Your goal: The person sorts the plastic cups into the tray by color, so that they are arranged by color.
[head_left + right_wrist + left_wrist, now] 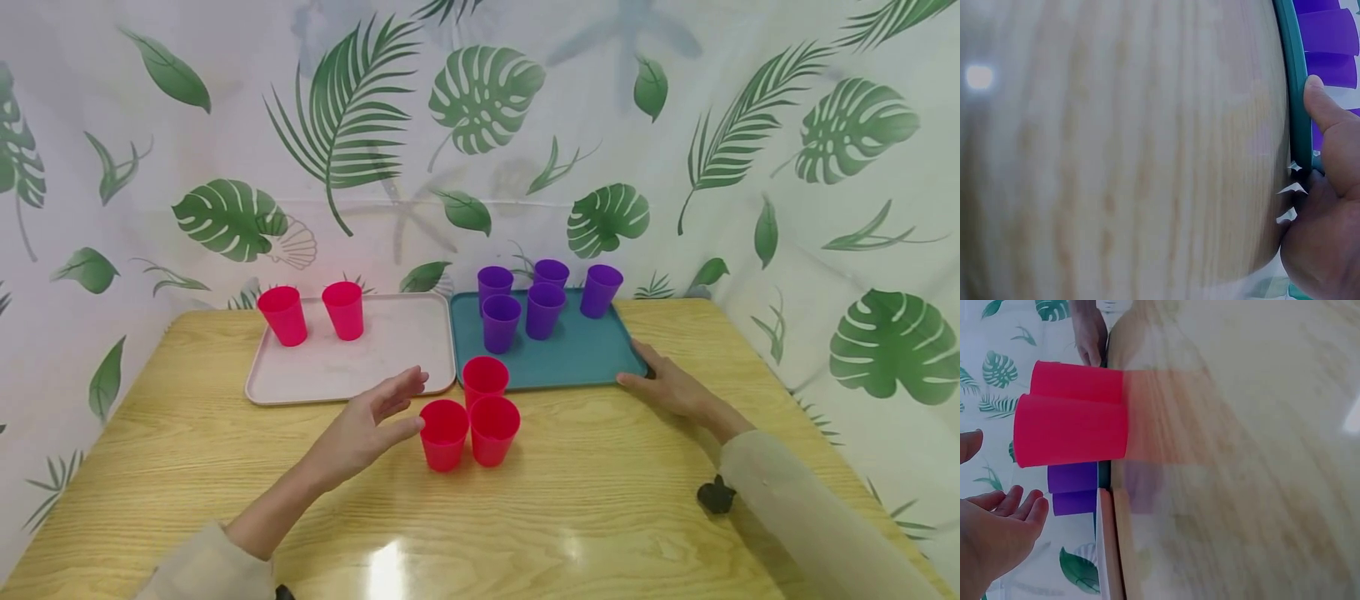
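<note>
Fingers of the left hand (367,425) were spread and straight, just beside the nearest of three red plastic cups (444,433) clustered on the wooden table (600,517) before the trays. The right hand (667,385) rested relaxed against the corner of the teal plastic tray (570,358), which carried five purple plastic cups (544,310). Two more red cups (282,315) stood on the pale pink tray (375,350).

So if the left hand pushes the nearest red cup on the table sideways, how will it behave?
The red cup looks like thin, empty plastic, so probably light; it would likely slide easily on the glossy table. It stands on its narrower base, so a push near the rim may tip it. It touches its neighbouring cup, which would probably move too.
</note>
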`<state>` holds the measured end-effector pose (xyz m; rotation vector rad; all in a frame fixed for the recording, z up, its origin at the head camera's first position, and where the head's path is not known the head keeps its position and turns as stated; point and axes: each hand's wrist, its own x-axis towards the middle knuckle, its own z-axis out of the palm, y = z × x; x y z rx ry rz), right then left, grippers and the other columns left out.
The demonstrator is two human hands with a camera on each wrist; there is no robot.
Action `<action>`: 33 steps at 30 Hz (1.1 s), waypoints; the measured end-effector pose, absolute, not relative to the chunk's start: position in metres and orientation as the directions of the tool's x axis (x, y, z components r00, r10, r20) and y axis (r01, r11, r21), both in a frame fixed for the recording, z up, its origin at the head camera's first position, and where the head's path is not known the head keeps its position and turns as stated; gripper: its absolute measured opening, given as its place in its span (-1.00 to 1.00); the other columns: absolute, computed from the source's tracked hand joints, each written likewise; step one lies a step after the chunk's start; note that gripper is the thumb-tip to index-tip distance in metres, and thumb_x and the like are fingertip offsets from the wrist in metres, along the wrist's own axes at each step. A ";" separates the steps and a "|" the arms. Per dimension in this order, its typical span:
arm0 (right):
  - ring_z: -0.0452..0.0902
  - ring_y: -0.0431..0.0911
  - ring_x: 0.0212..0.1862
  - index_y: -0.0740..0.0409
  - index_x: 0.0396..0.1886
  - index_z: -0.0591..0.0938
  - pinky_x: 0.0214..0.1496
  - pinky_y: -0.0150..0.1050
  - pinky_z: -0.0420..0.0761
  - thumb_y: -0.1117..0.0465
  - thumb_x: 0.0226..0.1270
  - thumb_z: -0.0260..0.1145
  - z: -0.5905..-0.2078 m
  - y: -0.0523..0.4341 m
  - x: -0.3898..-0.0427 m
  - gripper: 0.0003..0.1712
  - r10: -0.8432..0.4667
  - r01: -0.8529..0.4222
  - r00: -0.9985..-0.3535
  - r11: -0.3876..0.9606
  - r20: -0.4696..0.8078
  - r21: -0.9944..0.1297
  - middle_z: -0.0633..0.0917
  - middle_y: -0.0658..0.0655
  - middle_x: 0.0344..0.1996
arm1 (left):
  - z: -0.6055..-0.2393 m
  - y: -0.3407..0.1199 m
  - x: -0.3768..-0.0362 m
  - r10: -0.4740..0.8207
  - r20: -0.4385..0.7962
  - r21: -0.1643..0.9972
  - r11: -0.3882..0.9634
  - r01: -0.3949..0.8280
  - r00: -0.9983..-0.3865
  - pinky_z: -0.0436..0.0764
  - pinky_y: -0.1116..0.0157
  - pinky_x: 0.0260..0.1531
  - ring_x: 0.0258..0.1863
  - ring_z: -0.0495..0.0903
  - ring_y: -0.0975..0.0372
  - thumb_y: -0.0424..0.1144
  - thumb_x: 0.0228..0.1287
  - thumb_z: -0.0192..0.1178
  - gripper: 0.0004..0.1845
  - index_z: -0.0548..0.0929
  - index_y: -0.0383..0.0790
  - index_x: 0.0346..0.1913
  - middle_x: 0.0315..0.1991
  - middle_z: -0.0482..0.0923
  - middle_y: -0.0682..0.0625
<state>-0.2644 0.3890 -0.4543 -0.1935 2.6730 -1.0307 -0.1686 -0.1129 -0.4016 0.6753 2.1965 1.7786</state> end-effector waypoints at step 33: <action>-0.51 0.45 0.58 0.15 0.70 -0.25 0.49 0.47 -0.34 -0.34 0.50 0.17 -0.455 0.389 -0.265 0.19 -0.201 -0.002 -0.954 0.749 -0.224 -0.663 -0.23 0.45 0.63 | -0.418 -0.089 -0.163 0.514 0.060 0.961 0.202 0.188 -0.856 0.42 -0.06 0.38 0.44 0.35 -0.16 -0.33 0.33 0.40 -0.14 0.20 -0.41 0.58 0.48 0.35 -0.26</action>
